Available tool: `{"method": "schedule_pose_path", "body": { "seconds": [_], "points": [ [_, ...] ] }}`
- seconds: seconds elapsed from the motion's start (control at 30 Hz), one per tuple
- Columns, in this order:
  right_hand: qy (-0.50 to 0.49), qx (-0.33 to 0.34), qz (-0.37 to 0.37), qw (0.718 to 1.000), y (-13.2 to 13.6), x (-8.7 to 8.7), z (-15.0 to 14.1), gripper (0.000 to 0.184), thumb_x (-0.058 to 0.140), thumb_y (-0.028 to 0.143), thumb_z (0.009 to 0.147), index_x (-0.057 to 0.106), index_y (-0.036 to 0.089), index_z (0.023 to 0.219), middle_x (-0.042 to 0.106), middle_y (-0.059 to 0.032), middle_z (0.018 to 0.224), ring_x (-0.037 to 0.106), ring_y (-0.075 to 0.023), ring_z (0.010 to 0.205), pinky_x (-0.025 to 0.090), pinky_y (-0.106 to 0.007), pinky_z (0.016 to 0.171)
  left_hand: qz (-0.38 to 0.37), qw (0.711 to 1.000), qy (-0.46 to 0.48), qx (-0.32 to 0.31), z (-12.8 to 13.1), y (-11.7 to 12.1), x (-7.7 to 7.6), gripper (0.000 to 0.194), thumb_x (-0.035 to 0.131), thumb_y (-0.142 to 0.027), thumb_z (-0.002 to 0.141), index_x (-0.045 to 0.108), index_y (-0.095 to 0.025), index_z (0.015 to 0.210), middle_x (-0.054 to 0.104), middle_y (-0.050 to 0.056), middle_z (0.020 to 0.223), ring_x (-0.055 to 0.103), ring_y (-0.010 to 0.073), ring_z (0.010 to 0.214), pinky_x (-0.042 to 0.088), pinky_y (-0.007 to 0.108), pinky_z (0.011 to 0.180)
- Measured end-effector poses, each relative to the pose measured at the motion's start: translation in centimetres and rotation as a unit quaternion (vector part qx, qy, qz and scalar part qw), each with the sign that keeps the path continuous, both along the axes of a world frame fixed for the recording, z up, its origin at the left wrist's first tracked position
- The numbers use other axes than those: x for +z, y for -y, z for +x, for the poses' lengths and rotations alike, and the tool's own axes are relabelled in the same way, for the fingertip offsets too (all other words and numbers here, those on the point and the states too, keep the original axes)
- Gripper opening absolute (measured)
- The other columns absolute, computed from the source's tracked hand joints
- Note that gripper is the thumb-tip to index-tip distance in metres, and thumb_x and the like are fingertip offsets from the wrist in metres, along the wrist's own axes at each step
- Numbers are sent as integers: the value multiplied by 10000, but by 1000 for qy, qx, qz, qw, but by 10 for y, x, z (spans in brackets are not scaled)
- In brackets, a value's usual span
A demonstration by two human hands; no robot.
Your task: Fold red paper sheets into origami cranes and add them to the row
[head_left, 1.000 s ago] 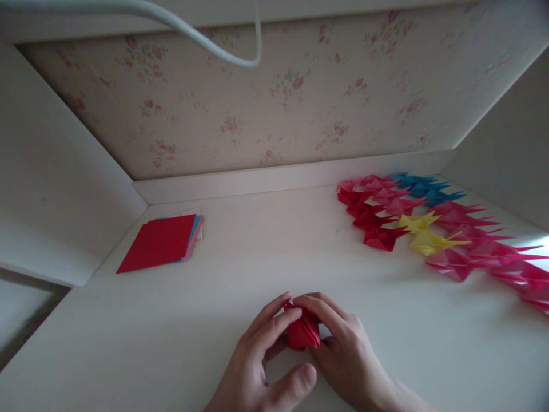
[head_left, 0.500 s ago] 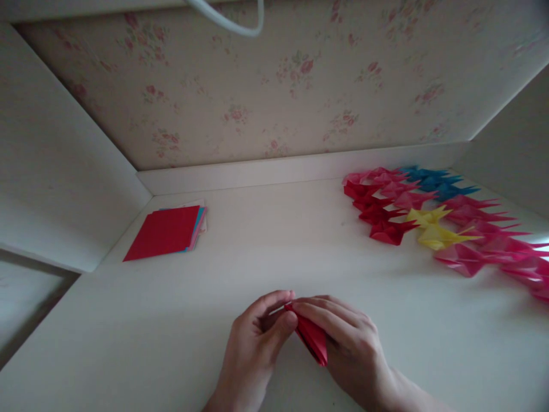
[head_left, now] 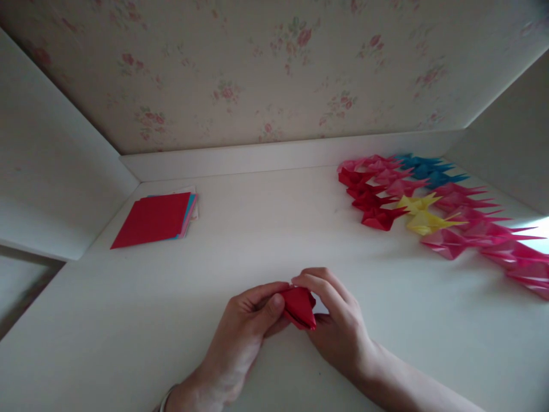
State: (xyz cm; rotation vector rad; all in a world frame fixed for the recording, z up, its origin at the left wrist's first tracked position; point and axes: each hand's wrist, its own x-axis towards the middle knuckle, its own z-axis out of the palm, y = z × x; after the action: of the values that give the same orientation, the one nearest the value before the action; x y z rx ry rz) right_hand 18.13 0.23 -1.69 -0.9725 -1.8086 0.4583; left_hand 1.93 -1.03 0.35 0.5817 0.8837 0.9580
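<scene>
Between my two hands is a piece of folded red origami paper, held a little above the white table. My left hand pinches its left end, with the thumb on top and the fingers behind. On the other side, my right hand curls around the paper, its fingertips at the upper edge and its thumb near the lower right corner. The undersides of the folds are hidden.
A stack of square paper sheets, red on top, lies at the left of the white table. Rows of folded paper pieces in red, yellow, blue and pink stand at the right. Behind is a floral wall.
The red paper has turned and its folded face now shows wider. My right hand has shifted from covering it to gripping its right side. The camera view has tilted slightly.
</scene>
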Motion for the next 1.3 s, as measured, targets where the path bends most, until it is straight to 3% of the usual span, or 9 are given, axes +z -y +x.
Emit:
{"method": "schedule_pose_path", "body": {
  "seconds": [0.23,0.37,0.6,0.73,0.9,1.1,1.3],
  "points": [
    [-30,-35,-26,999,2,-1,-3,439,585,-25,725,561,234,1080,560,-34,919,545,-152,740,478,-228,548,-52,998,-6,28,-2,-1,3,267,868,-309,704,789,-162,913,769,49,799,714,148,772,578,250,791],
    [-21,-3,-52,998,3,3,-3,416,563,-31,706,572,233,1026,581,-2,829,534,-149,703,467,-259,599,-51,998,-27,38,-4,-3,3,254,854,-307,723,784,-157,916,774,57,836,712,148,763,580,245,774],
    [-110,54,-182,976,2,15,7,145,561,170,931,662,242,1006,680,-21,895,629,-155,808,505,-283,720,-24,990,-84,107,-11,-8,2,223,842,-317,736,775,-173,892,778,37,844,716,143,777,584,220,742],
    [-128,76,-219,964,2,14,8,133,663,258,895,704,230,1018,727,-26,859,664,-159,758,521,-274,687,-11,989,-93,118,-14,-9,2,225,857,-306,716,775,-174,879,777,32,797,726,149,767,579,201,707],
    [-114,26,-290,950,1,13,4,119,636,275,911,732,222,957,768,-37,864,700,-169,746,528,-246,622,-20,984,-106,140,-14,-10,0,253,876,-319,685,774,-186,875,787,29,807,722,138,729,585,202,693],
    [-114,15,-286,951,0,12,4,162,611,285,933,736,231,1021,740,-2,742,667,-127,638,499,-202,558,-8,982,-129,136,-13,-9,0,302,794,-415,773,775,-165,942,786,56,846,732,166,741,607,255,713],
    [-73,30,-245,966,3,12,3,167,591,225,932,730,246,1022,762,-19,918,695,-144,788,527,-221,667,43,964,-215,151,-15,-9,2,297,778,-394,795,769,-172,992,787,50,894,744,187,814,619,248,734]
  ]
}}
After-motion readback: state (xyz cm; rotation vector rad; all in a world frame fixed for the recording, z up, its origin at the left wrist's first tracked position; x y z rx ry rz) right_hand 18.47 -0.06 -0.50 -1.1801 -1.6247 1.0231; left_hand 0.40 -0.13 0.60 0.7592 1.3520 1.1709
